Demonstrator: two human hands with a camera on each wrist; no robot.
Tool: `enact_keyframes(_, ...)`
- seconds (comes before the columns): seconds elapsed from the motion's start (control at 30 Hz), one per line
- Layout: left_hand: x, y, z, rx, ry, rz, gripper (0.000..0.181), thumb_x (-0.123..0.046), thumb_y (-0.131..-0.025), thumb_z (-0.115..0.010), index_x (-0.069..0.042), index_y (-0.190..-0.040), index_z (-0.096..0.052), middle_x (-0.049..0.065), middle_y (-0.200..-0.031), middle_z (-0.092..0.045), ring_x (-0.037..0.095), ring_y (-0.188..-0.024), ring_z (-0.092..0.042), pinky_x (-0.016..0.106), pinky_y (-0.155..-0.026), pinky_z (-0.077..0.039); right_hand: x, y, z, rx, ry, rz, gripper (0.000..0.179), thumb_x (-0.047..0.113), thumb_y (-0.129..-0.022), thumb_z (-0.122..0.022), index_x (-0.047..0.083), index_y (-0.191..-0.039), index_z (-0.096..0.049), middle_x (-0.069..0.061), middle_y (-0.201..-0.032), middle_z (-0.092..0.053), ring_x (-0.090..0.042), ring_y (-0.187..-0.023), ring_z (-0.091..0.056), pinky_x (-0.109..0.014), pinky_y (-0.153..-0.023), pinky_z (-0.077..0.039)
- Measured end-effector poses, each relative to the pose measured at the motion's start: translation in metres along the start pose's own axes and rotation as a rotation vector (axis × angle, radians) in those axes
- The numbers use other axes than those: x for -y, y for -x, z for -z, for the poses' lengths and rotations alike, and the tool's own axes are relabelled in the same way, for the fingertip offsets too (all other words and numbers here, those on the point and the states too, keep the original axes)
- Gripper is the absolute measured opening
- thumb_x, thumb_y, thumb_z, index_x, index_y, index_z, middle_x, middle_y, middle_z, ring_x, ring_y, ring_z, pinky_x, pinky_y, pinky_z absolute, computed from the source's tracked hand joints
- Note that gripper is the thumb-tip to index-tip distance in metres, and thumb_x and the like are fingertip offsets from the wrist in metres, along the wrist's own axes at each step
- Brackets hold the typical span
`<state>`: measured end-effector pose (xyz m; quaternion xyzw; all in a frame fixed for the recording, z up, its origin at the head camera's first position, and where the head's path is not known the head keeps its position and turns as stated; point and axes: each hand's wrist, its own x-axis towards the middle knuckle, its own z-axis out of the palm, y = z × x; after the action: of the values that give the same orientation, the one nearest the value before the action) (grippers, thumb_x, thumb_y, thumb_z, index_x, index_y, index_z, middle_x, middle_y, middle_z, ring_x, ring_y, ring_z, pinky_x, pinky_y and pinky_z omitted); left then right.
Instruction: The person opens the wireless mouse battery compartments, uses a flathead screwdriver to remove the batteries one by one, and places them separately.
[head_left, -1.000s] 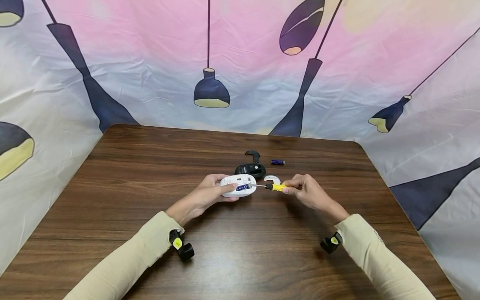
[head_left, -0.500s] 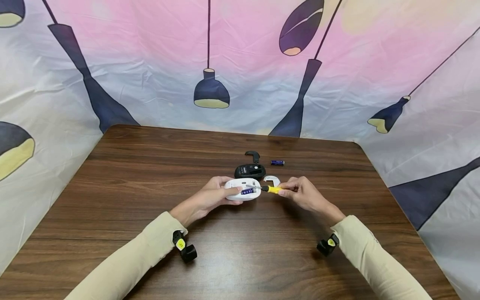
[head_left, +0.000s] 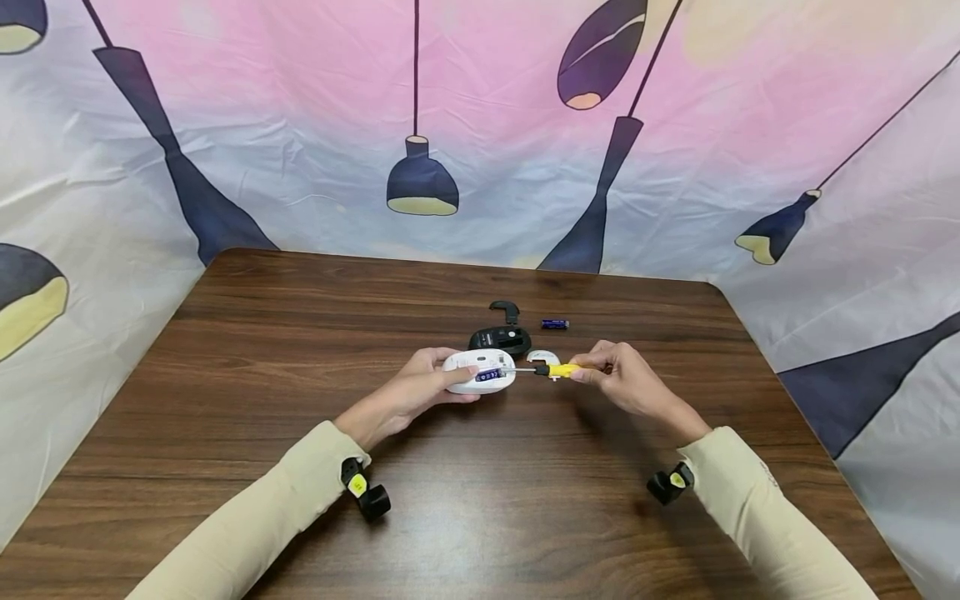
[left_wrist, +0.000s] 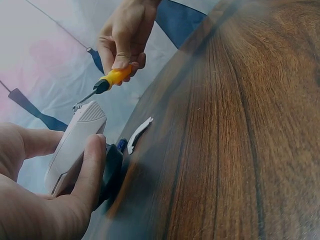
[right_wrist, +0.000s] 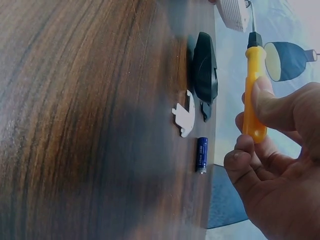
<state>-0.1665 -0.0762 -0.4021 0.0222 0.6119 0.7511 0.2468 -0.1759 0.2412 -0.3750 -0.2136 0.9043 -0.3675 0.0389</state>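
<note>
My left hand grips a white computer mouse by its left end, underside up, above the table. A blue battery lies in the mouse's open compartment. Between thumb and fingers, my right hand pinches a screwdriver by its yellow handle. Its metal shaft points left, with the tip at the right end of the battery compartment. In the left wrist view the screwdriver reaches the ridged end of the mouse, where a small metal spring shows.
Behind the white mouse lies a black mouse, underside up, with its black cover farther back. A white battery cover rests on the wooden table under the screwdriver. To the right of the black cover is a loose blue battery.
The white mouse shifts toward me and right, then back again. The screwdriver moves left over the mouse, then draws back right, its tip still at the compartment.
</note>
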Motion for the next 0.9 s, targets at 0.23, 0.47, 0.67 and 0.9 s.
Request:
enact_keyframes(0.23, -0.001, 0.001, 0.002, -0.004, -0.001, 0.009, 0.049, 0.001, -0.099, -0.060, 0.017, -0.141, -0.040, 0.030, -0.131, -0.052, 0.025, -0.101, -0.065, 0.036, -0.091, -0.060, 0.000, 0.001, 0.002, -0.004, 0.017, 0.003, 0.022, 0.007, -0.093, -0.073, -0.003, -0.113, -0.076, -0.005, -0.090, -0.068, -0.016, -0.070, -0.046, -0.023, -0.055, -0.039)
enact_keyframes(0.47, -0.002, 0.002, 0.003, 0.005, -0.009, 0.014, 0.050, 0.000, -0.099, -0.060, 0.017, -0.141, -0.039, 0.031, -0.132, -0.052, 0.025, -0.102, -0.065, 0.036, -0.092, -0.060, -0.001, 0.000, 0.001, 0.007, -0.005, 0.004, 0.021, 0.008, -0.093, -0.073, -0.001, -0.112, -0.077, -0.005, -0.089, -0.067, -0.017, -0.071, -0.046, -0.023, -0.056, -0.038)
enact_keyframes(0.67, -0.002, 0.003, 0.005, 0.023, -0.011, 0.017, 0.049, -0.001, -0.100, -0.060, 0.017, -0.141, -0.039, 0.030, -0.131, -0.052, 0.025, -0.101, -0.066, 0.036, -0.093, -0.060, -0.007, -0.003, -0.005, 0.039, -0.035, -0.004, 0.021, 0.008, -0.095, -0.072, -0.002, -0.113, -0.076, -0.007, -0.093, -0.070, -0.018, -0.073, -0.049, -0.023, -0.059, -0.042)
enact_keyframes(0.9, -0.003, 0.006, 0.005, 0.045, -0.011, 0.018, 0.048, 0.000, -0.100, -0.058, 0.018, -0.140, -0.040, 0.029, -0.128, -0.054, 0.025, -0.100, -0.067, 0.035, -0.092, -0.060, -0.013, -0.005, -0.015, 0.072, -0.115, -0.039, 0.022, 0.004, -0.094, -0.071, -0.003, -0.114, -0.075, -0.008, -0.094, -0.071, -0.017, -0.077, -0.053, -0.022, -0.064, -0.047)
